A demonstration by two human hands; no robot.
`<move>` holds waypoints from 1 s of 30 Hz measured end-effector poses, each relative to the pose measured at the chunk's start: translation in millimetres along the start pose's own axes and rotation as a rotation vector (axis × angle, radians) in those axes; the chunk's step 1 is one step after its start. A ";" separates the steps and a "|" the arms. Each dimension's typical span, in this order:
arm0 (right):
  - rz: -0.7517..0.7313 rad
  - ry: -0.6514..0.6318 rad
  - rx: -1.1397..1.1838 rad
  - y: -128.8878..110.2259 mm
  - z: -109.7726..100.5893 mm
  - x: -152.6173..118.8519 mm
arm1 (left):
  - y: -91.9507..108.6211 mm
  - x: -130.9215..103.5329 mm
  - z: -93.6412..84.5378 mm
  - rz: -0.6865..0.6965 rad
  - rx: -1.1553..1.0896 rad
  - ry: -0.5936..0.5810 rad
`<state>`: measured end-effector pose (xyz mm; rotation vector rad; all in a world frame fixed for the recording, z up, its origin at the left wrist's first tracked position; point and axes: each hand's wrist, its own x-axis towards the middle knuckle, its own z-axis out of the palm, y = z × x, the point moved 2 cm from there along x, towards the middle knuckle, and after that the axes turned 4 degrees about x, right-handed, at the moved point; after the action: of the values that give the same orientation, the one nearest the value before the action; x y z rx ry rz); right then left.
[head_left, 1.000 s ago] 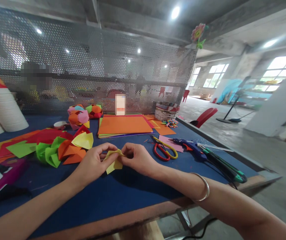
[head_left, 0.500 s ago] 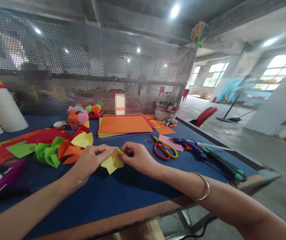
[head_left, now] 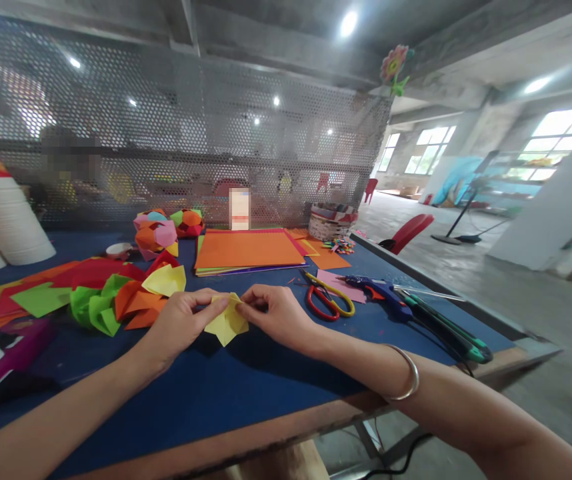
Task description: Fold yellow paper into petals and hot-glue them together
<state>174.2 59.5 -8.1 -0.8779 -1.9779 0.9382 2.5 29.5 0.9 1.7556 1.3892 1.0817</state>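
Observation:
A folded piece of yellow paper (head_left: 227,327) is held just above the blue tabletop, its lower end a point. My left hand (head_left: 186,321) pinches its upper left edge between thumb and fingers. On the other side, my right hand (head_left: 279,313) grips the upper right edge with closed fingertips. Another folded yellow paper (head_left: 166,281) lies beyond my left hand, beside orange folded papers (head_left: 139,303) and green folded papers (head_left: 99,305). Scissors (head_left: 329,298) with red and yellow handles rest to the right of my right hand.
Stacked coloured sheets (head_left: 251,248) lie at the back, near paper balls (head_left: 156,233) and a woven basket (head_left: 333,221). A blue glue gun (head_left: 383,293) and a green-black tool (head_left: 449,330) are at right. White cup stacks (head_left: 13,220) and a purple object (head_left: 11,363) stand left.
The right fingertips have shifted slightly left along the top of the yellow paper, and the paper has turned a little. The left hand stays nearly in place.

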 end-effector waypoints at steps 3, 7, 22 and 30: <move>-0.002 0.023 0.009 -0.4 -0.8 -0.2 | 0.3 0.3 0.5 -0.003 -0.011 -0.036; -0.008 0.086 -0.082 -1.4 -3.5 -0.5 | -1.6 1.2 0.8 0.009 -0.038 -0.065; -0.024 0.085 -0.199 -3.9 -5.4 -0.5 | -16.4 4.7 4.4 0.118 0.107 -0.106; -0.052 0.083 -0.189 -2.1 -5.4 -0.7 | -11.1 1.4 4.0 0.190 0.195 -0.138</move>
<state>178.6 59.6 -4.3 -0.9491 -2.0315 0.6820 1.3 33.5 -10.2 2.0966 1.3001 0.9267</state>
